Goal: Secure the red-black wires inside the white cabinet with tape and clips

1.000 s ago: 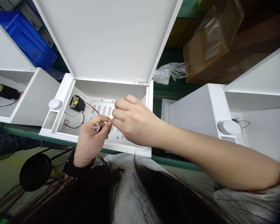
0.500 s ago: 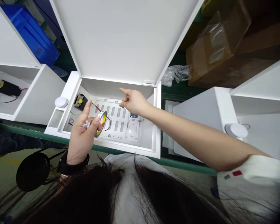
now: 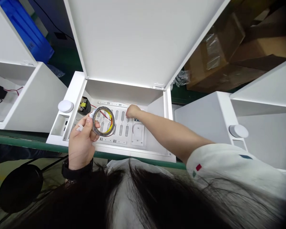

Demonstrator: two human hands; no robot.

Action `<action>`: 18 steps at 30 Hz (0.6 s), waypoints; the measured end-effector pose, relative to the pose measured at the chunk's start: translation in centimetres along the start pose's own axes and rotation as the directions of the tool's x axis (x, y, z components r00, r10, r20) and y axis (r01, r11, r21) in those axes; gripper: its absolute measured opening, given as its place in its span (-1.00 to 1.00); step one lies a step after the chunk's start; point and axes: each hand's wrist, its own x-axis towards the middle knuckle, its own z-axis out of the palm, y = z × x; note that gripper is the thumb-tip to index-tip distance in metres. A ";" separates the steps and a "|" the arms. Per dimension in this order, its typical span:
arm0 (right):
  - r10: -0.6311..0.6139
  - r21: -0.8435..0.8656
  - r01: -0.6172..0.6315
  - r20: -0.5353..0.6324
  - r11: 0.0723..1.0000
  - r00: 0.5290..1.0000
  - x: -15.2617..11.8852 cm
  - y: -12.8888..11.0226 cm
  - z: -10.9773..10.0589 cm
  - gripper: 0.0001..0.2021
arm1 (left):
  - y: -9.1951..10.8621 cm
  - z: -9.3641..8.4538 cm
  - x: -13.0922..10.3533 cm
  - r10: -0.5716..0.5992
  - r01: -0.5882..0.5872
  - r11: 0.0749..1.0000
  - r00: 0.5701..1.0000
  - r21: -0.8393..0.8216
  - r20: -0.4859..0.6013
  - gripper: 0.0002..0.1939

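My left hand [image 3: 82, 135] grips a roll of tape [image 3: 112, 118] at its left edge, thumb on the near side. The ring is dark outside with a yellow inner core and now faces me. A crumpled white scrap [image 3: 79, 128] sticks out by the fingers of that hand. My right hand [image 3: 132, 111] reaches down into an open white box [image 3: 157, 109], near the back of its slotted floor plate [image 3: 122, 130]. Its fingers point away and are hidden. Left in the box sits a black block with yellow parts [image 3: 84, 105] and red wires. A white square part [image 3: 138, 135] lies right of the slots.
The raised white lid [image 3: 133, 41] stands behind the box. Similar white boxes stand left [image 3: 38, 98] and right [image 3: 202, 111]. Further back are a blue bin [image 3: 26, 31], brown cartons [image 3: 212, 74] and clear plastic wrap [image 3: 182, 78]. A black round stool [image 3: 20, 187] is at lower left.
My right hand has gone from pointing above the box down into it, its fingers passing out of sight. In my left hand, the tape roll has turned from edge-on to face me.
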 end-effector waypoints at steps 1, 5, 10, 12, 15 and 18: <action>0.002 -0.007 -0.001 0.015 1.000 1.000 0.2 0.1 0.7 -0.70 | 0.1 -0.1 0.1 -0.004 0.004 1.000 1.000 -0.025 -0.004 -0.77; -0.061 0.052 0.059 0.047 0.997 0.997 0.2 0.2 3.3 -0.71 | 0.3 -0.4 0.3 -0.052 0.055 0.995 0.998 -0.081 0.038 -0.78; -0.076 0.124 0.070 0.047 0.990 0.996 0.5 0.5 5.0 -0.67 | 0.5 -0.5 0.4 -0.104 0.106 0.991 0.994 -0.077 0.032 -0.72; -0.072 0.138 0.067 0.034 0.988 0.997 0.7 0.7 5.2 -0.67 | 0.4 -0.5 0.5 -0.106 0.108 0.991 0.994 -0.075 0.035 -0.72; -0.083 0.123 0.079 0.026 0.989 0.996 1.1 0.9 5.3 -0.68 | 0.4 -0.6 0.7 -0.107 0.110 0.991 0.993 -0.073 0.050 -0.73; -0.114 0.114 0.109 0.034 0.988 0.993 1.4 1.1 5.5 -0.70 | 0.3 -0.6 0.9 -0.118 0.121 0.990 0.992 -0.067 0.055 -0.73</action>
